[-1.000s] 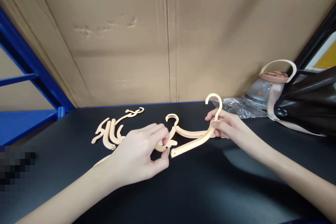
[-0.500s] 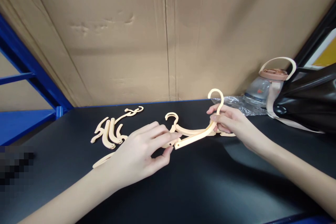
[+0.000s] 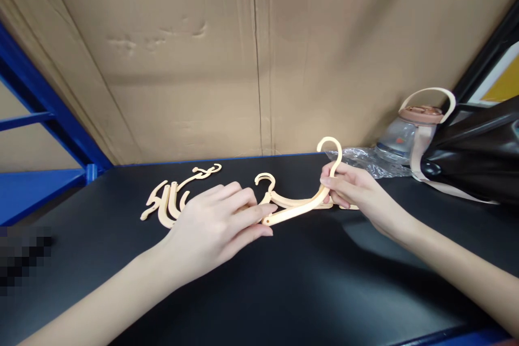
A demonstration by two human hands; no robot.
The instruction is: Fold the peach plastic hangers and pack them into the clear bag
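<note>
A cream plastic hanger piece with a hook (image 3: pixel 298 212) is raised above the black tabletop, its hook pointing up. My right hand (image 3: pixel 354 189) is closed around it just below the hook. My left hand (image 3: pixel 225 221) pinches at its lower end, where there is a small hole. Another cream part lies in the left fingers, mostly hidden by them, and the two ends meet at the fingertips. Just behind the hands, a cream hanger (image 3: pixel 290 201) lies on the table, partly covered by the held piece and my left hand.
Several loose cream hanger parts (image 3: pixel 168 205) lie to the left. Crumpled clear plastic (image 3: pixel 365 161), a clear bottle with a strap (image 3: pixel 399 138) and a black bag (image 3: pixel 478 157) are at the right. A cardboard wall (image 3: pixel 182 65) rises behind the black table (image 3: pixel 284 297).
The hooked piece in my right hand has shifted slightly left and now meets the part at my left fingertips. My left hand has moved slightly left, its thumb now against the joint.
</note>
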